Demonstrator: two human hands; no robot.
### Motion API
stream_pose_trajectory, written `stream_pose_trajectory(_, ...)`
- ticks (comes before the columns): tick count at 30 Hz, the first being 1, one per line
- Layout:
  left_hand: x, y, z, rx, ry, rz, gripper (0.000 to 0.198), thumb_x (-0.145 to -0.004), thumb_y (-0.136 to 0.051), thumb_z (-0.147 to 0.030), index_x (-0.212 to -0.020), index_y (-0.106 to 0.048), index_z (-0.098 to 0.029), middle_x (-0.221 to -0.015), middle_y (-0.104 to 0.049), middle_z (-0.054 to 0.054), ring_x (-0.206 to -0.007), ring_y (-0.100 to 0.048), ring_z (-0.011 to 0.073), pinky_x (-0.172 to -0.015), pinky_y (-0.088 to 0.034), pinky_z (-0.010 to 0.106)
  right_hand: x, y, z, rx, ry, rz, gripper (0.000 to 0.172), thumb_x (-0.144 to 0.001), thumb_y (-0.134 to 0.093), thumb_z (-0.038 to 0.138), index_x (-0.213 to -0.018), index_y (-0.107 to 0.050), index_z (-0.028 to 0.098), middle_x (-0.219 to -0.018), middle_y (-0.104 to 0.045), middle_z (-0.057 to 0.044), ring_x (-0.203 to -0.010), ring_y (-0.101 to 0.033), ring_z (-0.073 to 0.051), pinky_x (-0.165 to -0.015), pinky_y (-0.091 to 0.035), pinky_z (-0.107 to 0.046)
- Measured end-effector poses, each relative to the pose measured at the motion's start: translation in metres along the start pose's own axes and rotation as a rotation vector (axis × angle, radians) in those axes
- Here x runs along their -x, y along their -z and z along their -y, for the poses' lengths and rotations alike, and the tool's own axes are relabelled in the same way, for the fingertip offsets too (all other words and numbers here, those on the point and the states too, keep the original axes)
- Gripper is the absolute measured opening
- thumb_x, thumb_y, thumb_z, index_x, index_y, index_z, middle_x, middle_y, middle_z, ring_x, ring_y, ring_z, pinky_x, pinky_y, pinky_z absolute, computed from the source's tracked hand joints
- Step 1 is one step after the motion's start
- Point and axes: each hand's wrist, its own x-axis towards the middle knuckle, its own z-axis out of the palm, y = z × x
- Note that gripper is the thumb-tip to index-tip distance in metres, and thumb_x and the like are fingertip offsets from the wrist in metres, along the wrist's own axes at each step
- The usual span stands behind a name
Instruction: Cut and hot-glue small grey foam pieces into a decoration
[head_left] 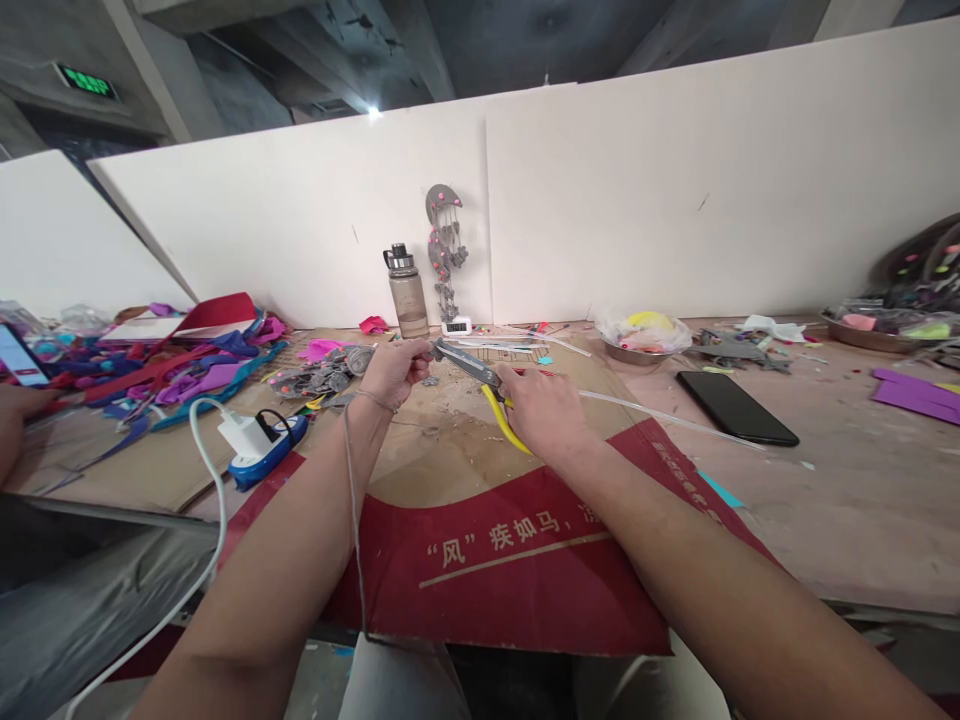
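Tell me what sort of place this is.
Likely a craft workshop: the right hand holds scissors, colourful scraps are heaped on the table, and a grey ornament with pink dots shows against a white panel.

1. White panels (720, 190) stand behind the worn, pinkish surface (870, 510), a vertical seam (488, 220) between two of them.
2. Grey beams (416, 50) cross the dim ceiling (517, 50).
3. A green sign (88, 81) glows at upper left.
4. A small bright light (374, 113) shines at the panels' top edge.
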Motion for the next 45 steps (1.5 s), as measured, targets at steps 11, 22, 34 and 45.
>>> stream_pose_trajectory(11, 0.001, 0.002, 0.000, -0.069, -0.042, 0.051, 0.012, -0.057, -0.063, -0.010, -0.054, -0.051, -0.013, -0.050, -0.046, -0.003, -0.042, -0.035, 0.0012, -0.038, -0.026, 0.013, 0.000, 0.004, -0.001, -0.008, 0.022, 0.035, 0.027, -0.093, -0.037, 0.023, -0.113, -0.055, 0.022, -0.091, -0.070, -0.010, -0.083, -0.067, -0.025, -0.071, -0.042, -0.033)
stream_pose_trajectory(22, 0.003, 0.006, -0.001, -0.166, -0.124, 0.125, 0.011, -0.057, -0.066, -0.014, -0.052, -0.056, -0.011, -0.050, -0.048, -0.001, -0.044, -0.038, 0.0036, -0.039, -0.030, 0.017, 0.001, 0.005, 0.001, -0.022, 0.039, 0.024, 0.026, -0.089, -0.040, 0.021, -0.107, -0.059, 0.022, -0.085, -0.070, -0.009, -0.078, -0.067, -0.024, -0.067, -0.042, -0.032)
stream_pose_trajectory(34, -0.002, 0.006, 0.001, -0.062, -0.071, 0.153, 0.014, -0.057, -0.067, -0.011, -0.052, -0.053, -0.012, -0.051, -0.048, -0.002, -0.044, -0.037, 0.0021, -0.039, -0.027, 0.014, 0.004, 0.007, 0.005, -0.039, -0.001, 0.063, 0.028, -0.088, -0.042, 0.018, -0.110, -0.058, 0.023, -0.089, -0.070, -0.010, -0.083, -0.067, -0.025, -0.068, -0.044, -0.031)
stream_pose_trajectory(45, -0.006, 0.009, 0.005, -0.017, -0.062, 0.116, 0.013, -0.062, -0.069, -0.018, -0.067, -0.059, -0.012, -0.059, -0.053, -0.002, -0.046, -0.042, 0.0016, -0.043, -0.036, 0.013, -0.001, -0.002, 0.001, -0.035, -0.029, 0.008, 0.028, -0.093, -0.038, 0.026, -0.117, -0.054, 0.025, -0.094, -0.069, -0.010, -0.084, -0.066, -0.026, -0.074, -0.043, -0.034)
